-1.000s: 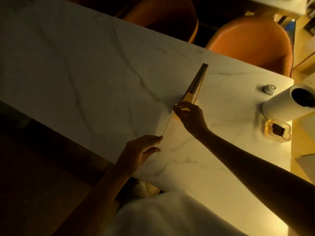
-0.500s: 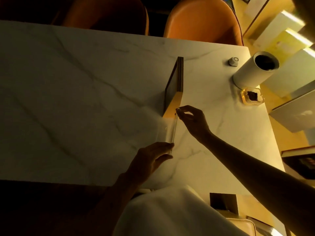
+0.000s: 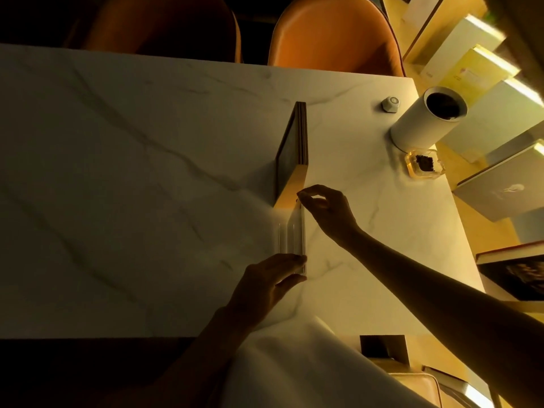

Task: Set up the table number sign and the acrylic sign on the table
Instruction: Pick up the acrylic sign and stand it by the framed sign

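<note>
A clear acrylic sign (image 3: 294,237) stands upright on the white marble table (image 3: 132,187), seen edge-on near the middle right. My left hand (image 3: 265,287) pinches its near end. My right hand (image 3: 326,207) pinches its far top corner with fingertips. Just beyond it a dark-faced sign on a wooden block (image 3: 294,148) stands upright in line with the acrylic sign; what is printed on it is hidden from here.
A white cylinder (image 3: 426,122), a small white knob-like object (image 3: 390,103) and a clear yellow block with a dark centre (image 3: 424,166) sit at the table's far right. Two orange chairs (image 3: 332,33) stand behind the table. Books (image 3: 500,184) lie to the right.
The view has swung so the signs now run straight away from me. Both hands stay on the acrylic sign, which stands upright near the wooden block.
</note>
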